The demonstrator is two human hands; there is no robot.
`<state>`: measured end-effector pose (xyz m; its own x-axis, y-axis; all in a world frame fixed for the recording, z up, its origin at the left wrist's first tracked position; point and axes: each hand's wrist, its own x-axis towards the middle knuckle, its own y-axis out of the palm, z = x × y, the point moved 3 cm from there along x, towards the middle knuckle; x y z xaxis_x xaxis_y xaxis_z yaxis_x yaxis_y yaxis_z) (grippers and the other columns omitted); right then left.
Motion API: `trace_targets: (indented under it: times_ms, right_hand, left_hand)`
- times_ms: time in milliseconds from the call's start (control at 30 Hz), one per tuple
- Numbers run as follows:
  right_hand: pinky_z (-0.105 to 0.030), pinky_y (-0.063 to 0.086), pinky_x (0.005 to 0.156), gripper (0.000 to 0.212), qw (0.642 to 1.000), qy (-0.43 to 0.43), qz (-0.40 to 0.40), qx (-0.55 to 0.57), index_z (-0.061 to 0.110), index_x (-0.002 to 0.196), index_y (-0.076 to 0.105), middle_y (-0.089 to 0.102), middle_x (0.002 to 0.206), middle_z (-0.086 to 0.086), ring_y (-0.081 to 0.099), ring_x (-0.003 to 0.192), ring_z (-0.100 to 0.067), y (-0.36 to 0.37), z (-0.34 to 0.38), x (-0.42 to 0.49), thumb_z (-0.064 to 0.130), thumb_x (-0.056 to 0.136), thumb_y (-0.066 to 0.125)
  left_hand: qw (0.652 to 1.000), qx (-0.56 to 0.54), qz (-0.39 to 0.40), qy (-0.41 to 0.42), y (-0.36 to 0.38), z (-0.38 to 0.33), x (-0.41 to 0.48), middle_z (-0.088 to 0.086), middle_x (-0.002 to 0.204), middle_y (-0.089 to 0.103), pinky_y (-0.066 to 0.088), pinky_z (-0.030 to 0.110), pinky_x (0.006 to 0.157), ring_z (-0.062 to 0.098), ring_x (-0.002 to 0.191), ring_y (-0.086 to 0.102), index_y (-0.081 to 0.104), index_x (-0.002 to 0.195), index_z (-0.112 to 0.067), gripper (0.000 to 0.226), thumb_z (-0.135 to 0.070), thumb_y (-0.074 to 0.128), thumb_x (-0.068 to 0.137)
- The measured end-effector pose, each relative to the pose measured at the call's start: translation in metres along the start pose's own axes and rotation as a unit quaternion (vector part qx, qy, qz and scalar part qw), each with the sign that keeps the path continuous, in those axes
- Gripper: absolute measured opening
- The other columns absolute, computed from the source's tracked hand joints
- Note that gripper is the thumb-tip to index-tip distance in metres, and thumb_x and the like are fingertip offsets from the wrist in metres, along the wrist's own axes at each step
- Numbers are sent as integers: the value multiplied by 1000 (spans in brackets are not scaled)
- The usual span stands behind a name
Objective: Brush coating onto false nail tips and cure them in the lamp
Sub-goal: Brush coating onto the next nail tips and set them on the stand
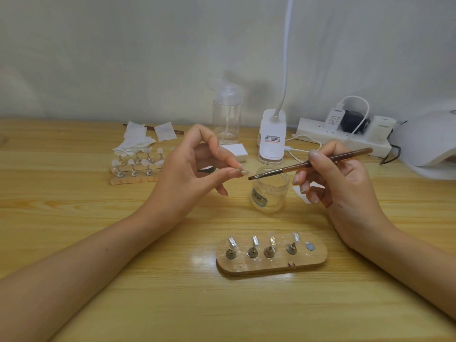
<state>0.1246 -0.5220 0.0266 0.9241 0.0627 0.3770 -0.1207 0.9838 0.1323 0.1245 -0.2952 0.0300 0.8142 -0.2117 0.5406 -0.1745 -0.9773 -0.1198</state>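
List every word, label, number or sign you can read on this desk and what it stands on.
Nothing reads clearly enough to quote.
clip lamp base: label with rows of small print, too small to read.
clear jar: label with characters, too blurred.
USB charger on the power strip: small print, unreadable.
white adapter: short grey word, blurred.
wooden nail stand: red mark on its front edge, unreadable.

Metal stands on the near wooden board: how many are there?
4 stands, in one row on the board: one at the left end, two in the middle, one right of them. The spot at the right end has no stand.
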Motion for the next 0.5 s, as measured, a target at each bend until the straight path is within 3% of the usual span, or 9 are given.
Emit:
trace_targets:
  times_ms: [67, 133, 233, 367, 500]
  right_hand:
    - [-19, 40, 44, 20, 999, -35, -16, 6, 19, 82, 53, 69, 70, -5, 56, 54, -14, -1, 6, -1, 37, 89, 59]
    - [-20, 41, 46, 23, 997, -76, -22, -10, 21, 96, 63, 73, 80, -4, 56, 56, -14, 0, 15, -4, 42, 93, 54]
    - [-23, 48, 54, 28, 989, -122, 19, -74, 21, 118, 64, 76, 96, -6, 65, 67, -19, 10, 30, -6, 33, 102, 45]
    - [-29, 57, 68, 12, 968, -149, 103, -171, 10, 107, 63, 76, 99, -3, 72, 91, -21, 30, 42, -4, 17, 99, 58]
    - [-37, 57, 86, 30, 946, -176, 167, -217, 3, 105, 51, 70, 103, -5, 68, 106, -24, 49, 40, -6, 15, 88, 73]
  left_hand:
    - [1000, -25, -17, -7, -2, 0, 0, 3, 88, 75, 56, 25, 57, 22, 86, 75, 46, 97, -17, 33, -14, 74, 81]
    - [996, -78, -27, -32, -4, 0, 1, 3, 91, 77, 57, 24, 60, 22, 88, 76, 50, 109, -19, 39, -14, 76, 81]
    - [987, -142, -10, -75, -1, 0, 0, 2, 101, 77, 58, 22, 63, 21, 92, 76, 50, 125, -23, 57, -19, 84, 79]
    - [973, -198, 29, -113, 7, -1, -3, 0, 90, 76, 58, 22, 64, 24, 93, 77, 54, 128, -23, 58, -20, 79, 75]
    - [972, -188, 48, -132, 10, -1, -5, -3, 91, 77, 55, 20, 63, 14, 91, 75, 52, 128, -27, 58, -23, 78, 76]
